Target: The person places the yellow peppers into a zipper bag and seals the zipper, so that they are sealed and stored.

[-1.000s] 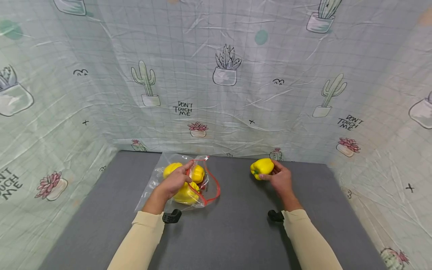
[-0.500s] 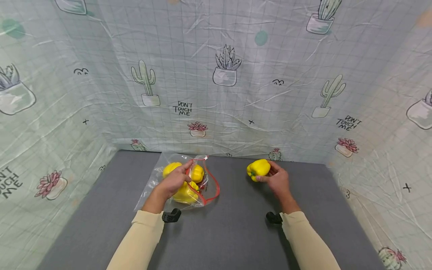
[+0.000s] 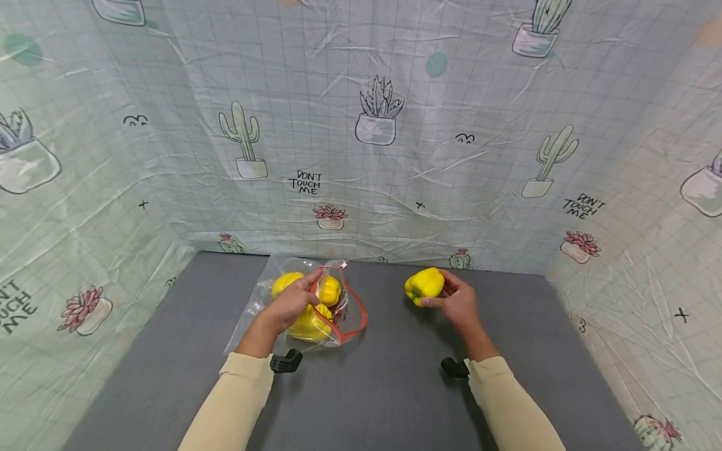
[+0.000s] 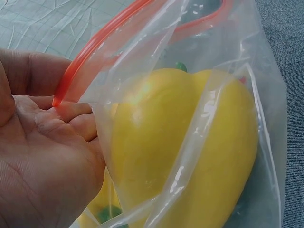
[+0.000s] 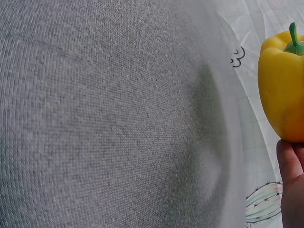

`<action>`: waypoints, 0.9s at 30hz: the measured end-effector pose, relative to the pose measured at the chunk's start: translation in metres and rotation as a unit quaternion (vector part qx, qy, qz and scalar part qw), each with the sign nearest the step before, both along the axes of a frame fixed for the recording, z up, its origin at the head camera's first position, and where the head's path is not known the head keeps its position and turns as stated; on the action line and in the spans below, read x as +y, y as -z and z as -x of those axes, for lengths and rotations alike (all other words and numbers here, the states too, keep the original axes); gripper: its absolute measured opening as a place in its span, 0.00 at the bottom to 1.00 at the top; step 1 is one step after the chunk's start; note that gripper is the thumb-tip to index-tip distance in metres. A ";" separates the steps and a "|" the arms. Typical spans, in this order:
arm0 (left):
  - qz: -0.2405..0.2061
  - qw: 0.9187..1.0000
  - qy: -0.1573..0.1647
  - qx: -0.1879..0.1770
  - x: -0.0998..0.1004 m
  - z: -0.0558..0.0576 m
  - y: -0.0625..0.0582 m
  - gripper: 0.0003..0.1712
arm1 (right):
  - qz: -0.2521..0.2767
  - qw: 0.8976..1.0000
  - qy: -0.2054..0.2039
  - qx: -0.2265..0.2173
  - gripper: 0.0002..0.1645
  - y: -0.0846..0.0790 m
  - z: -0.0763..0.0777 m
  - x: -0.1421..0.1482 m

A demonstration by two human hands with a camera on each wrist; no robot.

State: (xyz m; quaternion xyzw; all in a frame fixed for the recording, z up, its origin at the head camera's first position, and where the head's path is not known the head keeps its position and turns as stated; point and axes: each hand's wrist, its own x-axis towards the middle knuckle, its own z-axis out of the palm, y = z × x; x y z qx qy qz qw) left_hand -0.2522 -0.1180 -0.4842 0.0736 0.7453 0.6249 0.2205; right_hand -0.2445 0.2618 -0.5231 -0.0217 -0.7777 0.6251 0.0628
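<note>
A clear zip bag [image 3: 251, 322] with a red-edged mouth lies at the left in the head view, its mouth facing right. Inside are yellow bell peppers [image 3: 309, 326] and some small dark red things near the opening. My left hand [image 3: 290, 305] lies over the bag and holds its red rim [image 4: 90, 57], which runs into the fingers in the left wrist view. Another yellow bell pepper [image 3: 424, 285] is in my right hand [image 3: 461, 305], to the right of the bag. Its green stem [image 5: 293, 38] shows in the right wrist view, with fingertips against the pepper's other end.
Both hands are over a grey cloth-covered table [image 3: 372, 401]. A wrinkled curtain [image 3: 395, 181] printed with cacti stands behind the table and along both sides. Black wrist cameras [image 3: 286, 361] sit by the beige sleeves.
My right hand has carried the yellow bell pepper a short way left, toward the bag. The left hand and the bag have stayed in place.
</note>
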 end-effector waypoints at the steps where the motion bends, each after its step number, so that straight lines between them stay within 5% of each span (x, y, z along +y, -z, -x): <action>1: -0.001 1.000 0.000 -0.001 0.000 0.000 0.000 0.49 | -0.001 1.000 -0.003 0.001 0.48 0.001 0.000 -0.001; 27: 0.003 1.000 0.000 0.005 0.001 -0.001 -0.001 0.48 | -0.017 0.996 -0.090 0.013 0.50 -0.001 -0.001 -0.014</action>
